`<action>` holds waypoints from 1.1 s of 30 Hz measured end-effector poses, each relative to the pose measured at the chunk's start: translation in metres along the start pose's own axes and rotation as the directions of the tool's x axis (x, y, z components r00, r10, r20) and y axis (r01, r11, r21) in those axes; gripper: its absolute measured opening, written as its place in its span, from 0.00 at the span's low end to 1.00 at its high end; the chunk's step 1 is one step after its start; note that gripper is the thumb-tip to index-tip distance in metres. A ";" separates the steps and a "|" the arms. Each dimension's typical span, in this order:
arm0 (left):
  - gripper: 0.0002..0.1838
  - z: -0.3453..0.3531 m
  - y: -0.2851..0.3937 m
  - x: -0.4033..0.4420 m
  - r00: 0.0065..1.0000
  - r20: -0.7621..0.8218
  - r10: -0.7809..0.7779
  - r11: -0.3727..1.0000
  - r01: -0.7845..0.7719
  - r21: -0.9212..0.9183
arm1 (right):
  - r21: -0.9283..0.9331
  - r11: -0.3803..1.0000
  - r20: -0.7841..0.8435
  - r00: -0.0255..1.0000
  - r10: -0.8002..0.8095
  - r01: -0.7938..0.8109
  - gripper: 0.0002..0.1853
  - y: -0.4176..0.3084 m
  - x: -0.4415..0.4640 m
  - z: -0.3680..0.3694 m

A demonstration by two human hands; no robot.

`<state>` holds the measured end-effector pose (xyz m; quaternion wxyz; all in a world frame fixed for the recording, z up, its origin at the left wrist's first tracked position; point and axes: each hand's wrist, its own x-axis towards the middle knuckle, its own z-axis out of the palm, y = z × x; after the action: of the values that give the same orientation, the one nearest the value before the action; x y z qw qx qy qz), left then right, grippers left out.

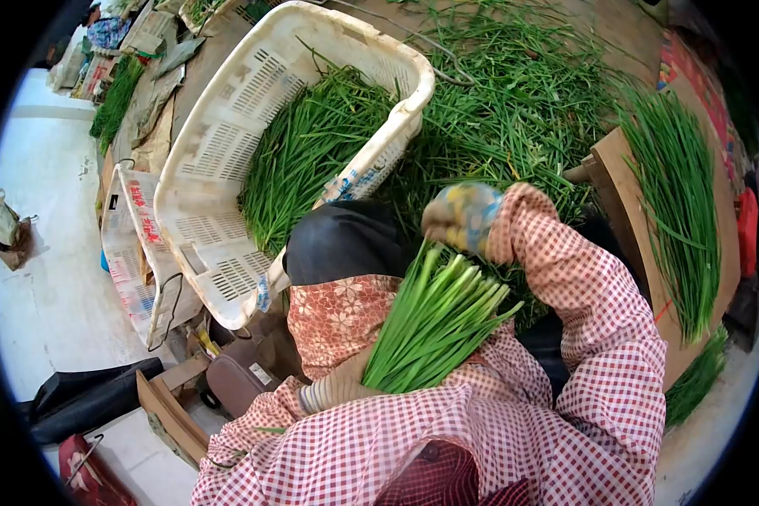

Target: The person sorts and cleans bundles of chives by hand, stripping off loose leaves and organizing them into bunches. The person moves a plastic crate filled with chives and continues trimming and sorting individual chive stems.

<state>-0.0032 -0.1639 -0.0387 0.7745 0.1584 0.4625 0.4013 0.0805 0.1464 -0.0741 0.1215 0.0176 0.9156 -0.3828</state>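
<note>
A bunch of long green stalks, pale ends up and towards the right, lies against my lap. My left hand, in a light glove with a striped cuff, is closed around the bunch's lower left side. Just above the pale ends is my right hand in a stained yellow and blue glove, its fingers curled; whether it holds a stalk is too blurred to tell. Beyond my knees a tilted white plastic basket holds more green stalks.
Loose green leaves are heaped on the floor ahead. At the right, a long bundle rests on cardboard. A second white crate stands left of the basket. Black boots lie at the lower left.
</note>
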 end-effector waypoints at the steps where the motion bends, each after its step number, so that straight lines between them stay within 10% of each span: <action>1: 0.51 0.000 0.002 -0.001 1.000 -0.004 0.001 1.000 -0.001 0.000 | -0.021 0.964 -0.024 0.964 0.264 -0.264 0.09 0.019 0.002 0.002; 6: 0.50 -0.008 -0.009 -0.009 0.998 -0.060 0.023 0.997 -0.018 0.079 | 0.452 0.472 -0.330 0.349 0.877 -0.757 0.20 0.128 -0.064 0.035; 7: 0.50 -0.010 -0.011 -0.010 0.997 -0.076 0.025 0.995 -0.018 0.094 | 0.455 0.469 -0.328 0.348 0.878 -0.757 0.20 0.121 -0.068 0.041; 8: 0.49 -0.011 -0.012 -0.010 0.997 -0.071 0.023 0.998 -0.018 0.061 | 0.600 0.652 -0.310 0.617 0.723 -0.463 0.21 0.106 -0.072 0.040; 11: 0.49 -0.012 -0.008 -0.005 1.000 -0.018 -0.022 0.999 0.023 0.030 | 0.632 0.764 -0.229 0.910 0.345 -0.130 0.22 0.024 -0.082 0.014; 13: 0.48 -0.007 -0.003 -0.003 0.996 -0.039 -0.075 0.996 0.073 -0.049 | 0.404 0.890 -0.428 0.903 -0.019 0.210 0.18 -0.011 -0.077 0.016; 20: 0.47 -0.009 -0.010 -0.008 0.999 -0.016 -0.046 0.992 0.044 -0.120 | -0.059 0.928 -0.576 0.747 -0.333 0.368 0.10 -0.004 -0.061 0.051; 23: 0.45 -0.008 -0.014 -0.010 0.999 -0.018 -0.046 0.993 0.044 -0.113 | -0.068 0.981 -0.564 0.805 -0.187 0.180 0.12 0.013 -0.057 0.057; 25: 0.46 -0.008 -0.017 -0.015 1.000 -0.022 0.001 0.955 -0.008 -0.296 | 0.138 0.979 -0.557 0.806 0.202 -0.150 0.14 0.038 -0.060 0.052; 29: 0.41 -0.028 -0.044 -0.031 0.965 0.030 0.261 0.905 -0.234 -0.354 | 0.790 0.395 -0.217 0.388 0.895 -0.469 0.17 0.121 -0.092 0.049; 30: 0.39 -0.015 -0.046 -0.037 0.971 -0.141 0.194 0.821 -0.240 -0.518 | 0.794 0.295 -0.074 0.397 0.915 -0.531 0.18 0.117 -0.102 0.052; 33: 0.38 -0.029 -0.065 -0.038 0.975 -0.086 0.204 0.690 -0.205 -0.694 | 0.185 0.709 0.284 0.728 0.624 -0.680 0.41 0.059 -0.130 0.066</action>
<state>-0.0062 -0.2379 -0.0718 0.7267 -0.0956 0.2567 0.6300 0.2279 0.1498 -0.1293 0.3374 0.3193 0.7695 -0.4383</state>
